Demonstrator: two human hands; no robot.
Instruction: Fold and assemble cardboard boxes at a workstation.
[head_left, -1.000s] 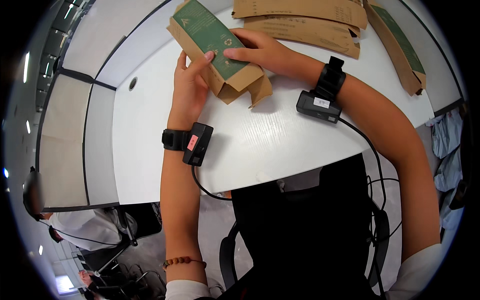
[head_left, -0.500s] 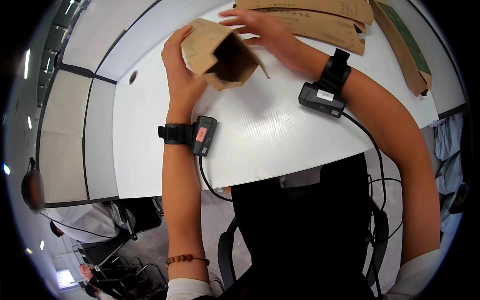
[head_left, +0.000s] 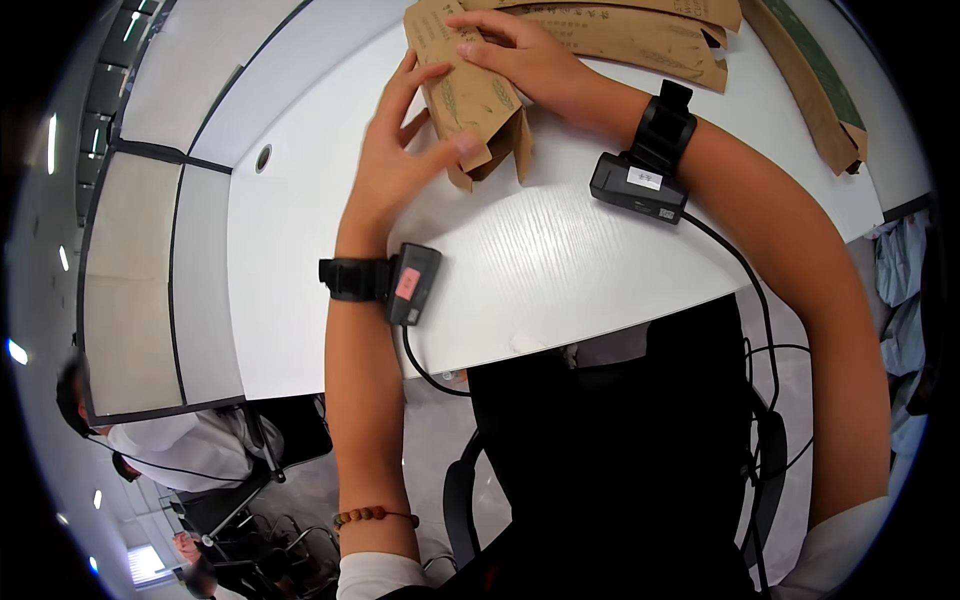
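A brown cardboard box (head_left: 470,92), long and printed with dark plant drawings, lies slanted on the white table (head_left: 540,260). Its near end is open, with loose flaps hanging there. My left hand (head_left: 398,150) is at the box's left side with fingers spread. One finger rests against the printed face, and the thumb is by the near flap. My right hand (head_left: 535,62) holds the box from the right, its thumb and fingers bent over the upper face. Part of the right fingers' grip is hard to see.
Several flattened brown cardboard pieces (head_left: 640,45) lie at the back of the table. Another long carton (head_left: 805,85) with a green panel lies far right. Partitions (head_left: 125,280) border the left side. A cable (head_left: 745,275) runs from the device (head_left: 640,188) on my right wrist.
The box has turned and come down, so its printed face now shows instead of its open end. My left hand has loosened and spread; my right hand has come onto the box.
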